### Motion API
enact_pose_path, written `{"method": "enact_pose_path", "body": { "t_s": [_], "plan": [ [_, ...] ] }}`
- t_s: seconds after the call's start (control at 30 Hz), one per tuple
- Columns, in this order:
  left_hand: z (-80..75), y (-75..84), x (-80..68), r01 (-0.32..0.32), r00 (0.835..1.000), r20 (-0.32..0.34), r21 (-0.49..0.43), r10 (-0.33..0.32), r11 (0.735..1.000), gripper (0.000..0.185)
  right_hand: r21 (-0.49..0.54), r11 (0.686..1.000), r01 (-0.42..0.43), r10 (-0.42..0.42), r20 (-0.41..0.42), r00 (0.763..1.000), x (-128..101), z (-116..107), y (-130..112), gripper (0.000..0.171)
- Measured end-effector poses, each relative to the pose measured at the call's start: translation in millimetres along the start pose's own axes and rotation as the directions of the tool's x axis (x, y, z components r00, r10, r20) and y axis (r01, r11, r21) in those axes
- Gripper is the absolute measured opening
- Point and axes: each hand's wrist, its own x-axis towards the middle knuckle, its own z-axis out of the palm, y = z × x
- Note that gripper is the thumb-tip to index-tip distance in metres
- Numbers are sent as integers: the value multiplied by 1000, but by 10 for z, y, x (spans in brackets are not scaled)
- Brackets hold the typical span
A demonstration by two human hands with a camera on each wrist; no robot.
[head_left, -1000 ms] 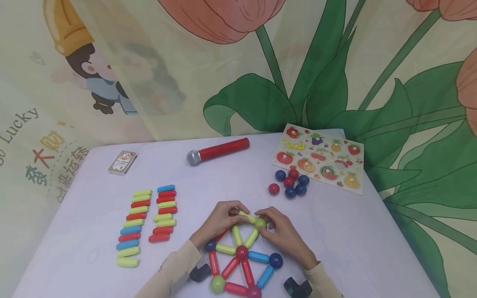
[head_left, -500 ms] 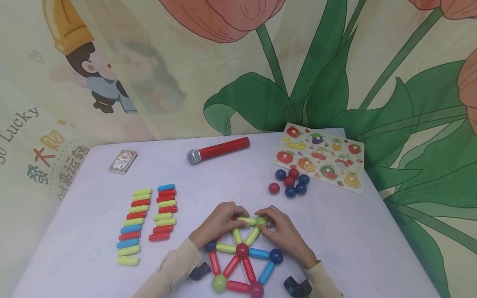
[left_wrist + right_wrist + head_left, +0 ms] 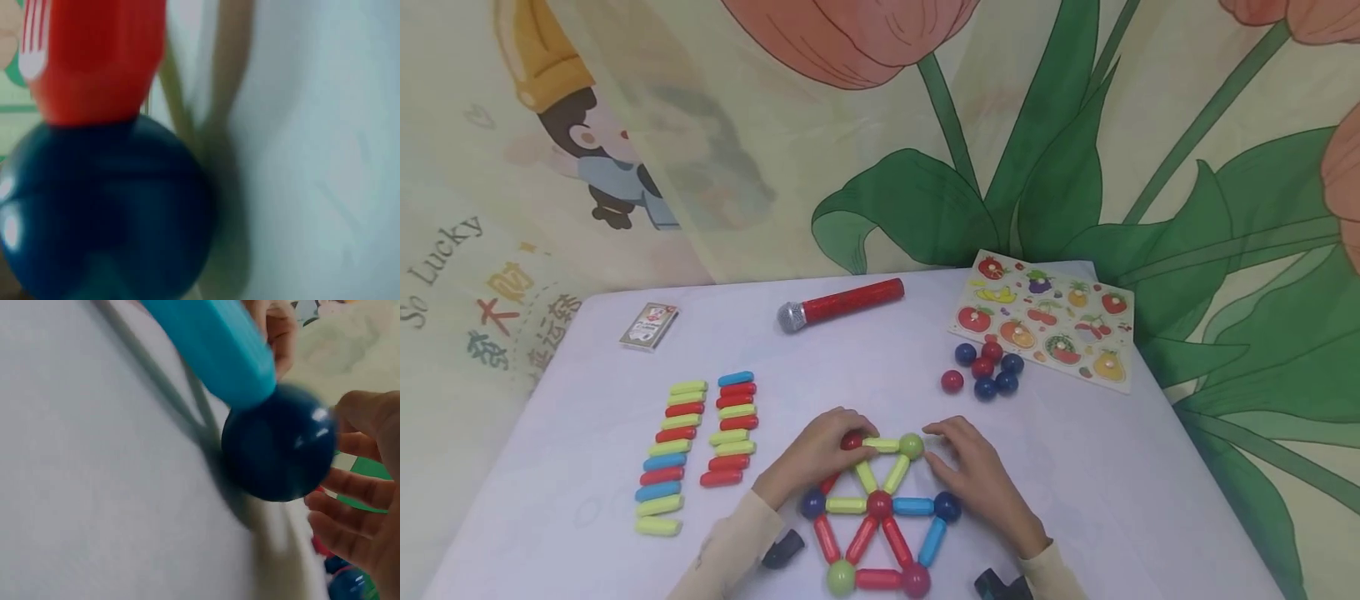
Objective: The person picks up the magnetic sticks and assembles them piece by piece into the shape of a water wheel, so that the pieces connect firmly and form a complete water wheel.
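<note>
A wheel-like frame of coloured magnetic rods and balls lies on the table, with a red ball (image 3: 879,504) at its hub. My left hand (image 3: 811,454) pinches the red ball (image 3: 852,440) at the upper left. From there a yellow-green rod (image 3: 882,446) runs across to a green ball (image 3: 912,446). My right hand (image 3: 977,475) is just right of that ball, fingers spread and holding nothing. In the right wrist view, its fingers are beside a dark blue ball (image 3: 278,444) joined to a light blue rod (image 3: 219,350). The left wrist view shows a dark blue ball (image 3: 106,206) under a red rod (image 3: 94,56).
Two columns of loose rods (image 3: 661,476) lie at left. Several red and blue balls (image 3: 985,388) sit near a fruit puzzle board (image 3: 1052,312) at back right. A red microphone (image 3: 850,302) and a card box (image 3: 650,326) are at the back.
My right hand has let go of the green ball. The upper yellow-green rod now bridges the red and green balls. My left hand and the frame have shifted slightly left.
</note>
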Motion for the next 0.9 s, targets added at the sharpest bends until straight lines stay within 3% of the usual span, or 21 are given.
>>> {"method": "enact_pose_path", "body": {
  "t_s": [0.2,0.27,0.4,0.53,0.67,0.8,0.9],
  "plan": [
    [-123,-173,-128,131,986,-95,-48,-135,990,29,-99,980,172,-180,-73,981,-220,-28,-196,28],
    [-173,-230,-112,176,973,-145,-47,-181,983,31,-98,970,224,-231,-67,971,-262,10,-219,28],
    [-246,-302,-25,228,942,-246,-29,-228,973,34,-102,964,244,-250,-49,967,-263,104,-237,29],
    [-252,-283,43,271,909,-326,-18,-262,962,34,-153,970,189,-198,-46,979,-208,166,-223,29],
    [-211,-179,35,343,880,-347,-14,-326,939,32,-194,978,77,-87,-44,995,-152,175,-161,31],
    [-183,-101,-84,374,873,-343,13,-347,927,34,-176,984,-23,15,-48,999,-110,155,-84,33],
    [-240,-114,-289,351,881,-347,24,-322,936,37,-150,987,-51,44,-46,998,-81,138,-41,32]
  ]
}}
